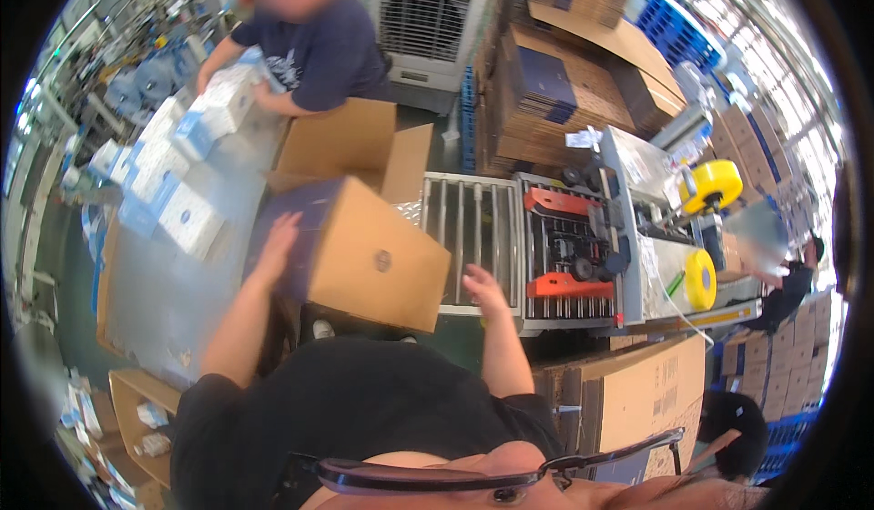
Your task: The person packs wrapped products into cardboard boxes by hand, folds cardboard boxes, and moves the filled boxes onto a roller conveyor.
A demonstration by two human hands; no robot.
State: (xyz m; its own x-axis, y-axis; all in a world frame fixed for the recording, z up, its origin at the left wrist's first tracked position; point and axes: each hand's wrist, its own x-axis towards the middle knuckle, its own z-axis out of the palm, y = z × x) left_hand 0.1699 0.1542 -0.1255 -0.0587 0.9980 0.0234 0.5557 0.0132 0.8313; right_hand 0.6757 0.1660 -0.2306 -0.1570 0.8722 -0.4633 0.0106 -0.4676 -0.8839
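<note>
While left hand (278, 242) lies flat on smooth cardboard box (364, 251), right hand (482, 290) hovers spread, empty.

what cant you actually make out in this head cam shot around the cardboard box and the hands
- Head view: the fingers of the left hand lie against the cardboard box; motion blur hides the grip.
- Right hand: blurred, apart from the box; what it reaches for is unclear.
- Box's underside and far side: hidden by its own body.
- Roller conveyor: its near left corner is covered by the box.
- Small white boxes: too small and blurred for detail.

A grey cooling fan (428, 20) stands behind stacked flat cartons (551, 91).
</note>
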